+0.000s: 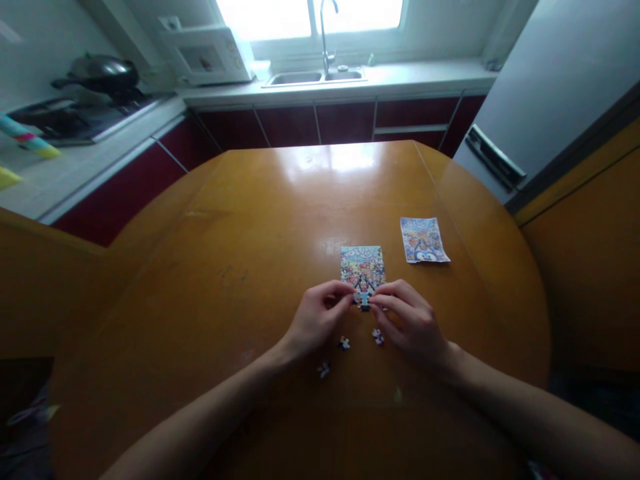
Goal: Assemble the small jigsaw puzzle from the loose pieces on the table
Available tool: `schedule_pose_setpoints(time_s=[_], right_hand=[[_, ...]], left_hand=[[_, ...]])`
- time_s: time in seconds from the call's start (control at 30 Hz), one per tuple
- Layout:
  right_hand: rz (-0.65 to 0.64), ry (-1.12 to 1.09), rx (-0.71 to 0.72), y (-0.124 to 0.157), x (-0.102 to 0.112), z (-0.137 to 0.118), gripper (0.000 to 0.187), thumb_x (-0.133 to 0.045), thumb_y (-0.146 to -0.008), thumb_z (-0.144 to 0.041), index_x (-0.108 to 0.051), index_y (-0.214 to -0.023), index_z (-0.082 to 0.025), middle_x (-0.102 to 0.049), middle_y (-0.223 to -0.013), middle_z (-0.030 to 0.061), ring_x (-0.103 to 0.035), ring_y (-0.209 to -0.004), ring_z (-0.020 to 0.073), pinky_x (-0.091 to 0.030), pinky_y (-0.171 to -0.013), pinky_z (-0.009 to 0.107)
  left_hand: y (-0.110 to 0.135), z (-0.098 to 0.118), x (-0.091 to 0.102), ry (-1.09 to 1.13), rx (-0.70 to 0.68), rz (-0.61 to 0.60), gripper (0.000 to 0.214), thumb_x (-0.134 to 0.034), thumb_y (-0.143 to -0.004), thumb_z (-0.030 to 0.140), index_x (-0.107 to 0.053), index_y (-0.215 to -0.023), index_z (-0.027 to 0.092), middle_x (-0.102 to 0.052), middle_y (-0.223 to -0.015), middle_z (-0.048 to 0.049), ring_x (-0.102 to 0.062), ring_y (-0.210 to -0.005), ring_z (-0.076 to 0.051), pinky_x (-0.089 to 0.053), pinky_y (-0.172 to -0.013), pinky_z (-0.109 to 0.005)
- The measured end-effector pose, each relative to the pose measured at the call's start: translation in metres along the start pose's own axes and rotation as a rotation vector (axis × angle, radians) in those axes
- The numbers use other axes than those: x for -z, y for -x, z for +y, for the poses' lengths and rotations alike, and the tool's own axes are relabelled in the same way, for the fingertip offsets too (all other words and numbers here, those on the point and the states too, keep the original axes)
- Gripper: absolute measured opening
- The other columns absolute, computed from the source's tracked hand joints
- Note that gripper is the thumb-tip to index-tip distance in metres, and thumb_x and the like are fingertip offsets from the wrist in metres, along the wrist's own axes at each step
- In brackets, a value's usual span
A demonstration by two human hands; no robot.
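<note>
A mostly assembled jigsaw puzzle [362,263] with a colourful crowded picture lies flat on the wooden table. At its lower edge, my left hand [320,312] pinches a small pale jigsaw piece [357,297] between thumb and forefinger. My right hand [411,319] is closed at the same edge, its fingertips on a blue and dark jigsaw piece [365,304]. Fingers partly cover the puzzle's bottom corners. Nearer to me lie loose pieces: one [378,336] under my right hand's thumb side, one [344,343] beside my left wrist, and another [324,369] closer still.
A creased picture sheet [425,240] with a similar design lies to the right on the round-ended table [260,227]. Beyond stand a counter with a sink [295,79], a microwave [207,57], a wok [103,72] on the stove at left, and a fridge [545,87] at right.
</note>
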State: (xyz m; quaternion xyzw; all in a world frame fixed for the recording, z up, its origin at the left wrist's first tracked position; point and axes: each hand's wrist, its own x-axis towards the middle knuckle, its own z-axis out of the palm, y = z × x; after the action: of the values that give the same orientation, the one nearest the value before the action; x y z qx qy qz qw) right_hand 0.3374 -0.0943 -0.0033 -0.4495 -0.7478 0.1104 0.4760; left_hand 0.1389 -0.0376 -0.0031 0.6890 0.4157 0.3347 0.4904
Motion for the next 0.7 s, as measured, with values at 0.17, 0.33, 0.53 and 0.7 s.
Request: schedule_pose_setpoints(time_s=[0.17, 0.33, 0.53, 0.7], right_hand=[[0.042, 0.04, -0.117, -0.002, 0.011, 0.018, 0.01, -0.059, -0.092, -0.015, -0.068, -0.093, -0.019, -0.066, -0.09, 0.0077, -0.063, -0.088, 0.0214, -0.054, -0.077, 0.04], [0.034, 0.042, -0.129, -0.001, 0.013, 0.024, 0.008, -0.061, -0.091, -0.014, -0.068, -0.09, -0.018, -0.066, -0.089, 0.0074, -0.062, -0.087, 0.0209, -0.053, -0.077, 0.038], [0.019, 0.039, -0.131, -0.003, 0.011, 0.024, 0.008, -0.06, -0.092, -0.014, -0.067, -0.089, -0.017, -0.065, -0.089, 0.0075, -0.062, -0.087, 0.0202, -0.053, -0.077, 0.038], [0.001, 0.024, -0.134, -0.002, 0.011, 0.025, 0.008, -0.06, -0.092, -0.015, -0.067, -0.089, -0.018, -0.065, -0.09, 0.0073, -0.062, -0.087, 0.0203, -0.053, -0.077, 0.038]], left_hand=[[-0.02, -0.012, 0.01, -0.385, -0.25, -0.148, 0.015, -0.061, -0.094, 0.016, -0.074, -0.1, 0.023, -0.072, -0.096, -0.0041, -0.06, -0.09, -0.019, -0.051, -0.083, -0.035], [-0.026, -0.012, 0.008, -0.559, -0.307, -0.246, 0.013, -0.055, -0.1, 0.022, -0.067, -0.096, 0.021, -0.071, -0.099, -0.0025, -0.054, -0.09, -0.02, -0.049, -0.086, -0.035], [-0.024, -0.014, 0.007, -0.64, -0.404, -0.244, 0.02, -0.049, -0.103, 0.024, -0.066, -0.095, 0.02, -0.068, -0.099, -0.005, -0.05, -0.091, -0.021, -0.049, -0.085, -0.035], [-0.023, -0.02, 0.007, -0.668, -0.439, -0.229, 0.014, -0.054, -0.1, 0.02, -0.067, -0.095, 0.02, -0.064, -0.103, -0.0063, -0.051, -0.095, -0.02, -0.049, -0.085, -0.033]])
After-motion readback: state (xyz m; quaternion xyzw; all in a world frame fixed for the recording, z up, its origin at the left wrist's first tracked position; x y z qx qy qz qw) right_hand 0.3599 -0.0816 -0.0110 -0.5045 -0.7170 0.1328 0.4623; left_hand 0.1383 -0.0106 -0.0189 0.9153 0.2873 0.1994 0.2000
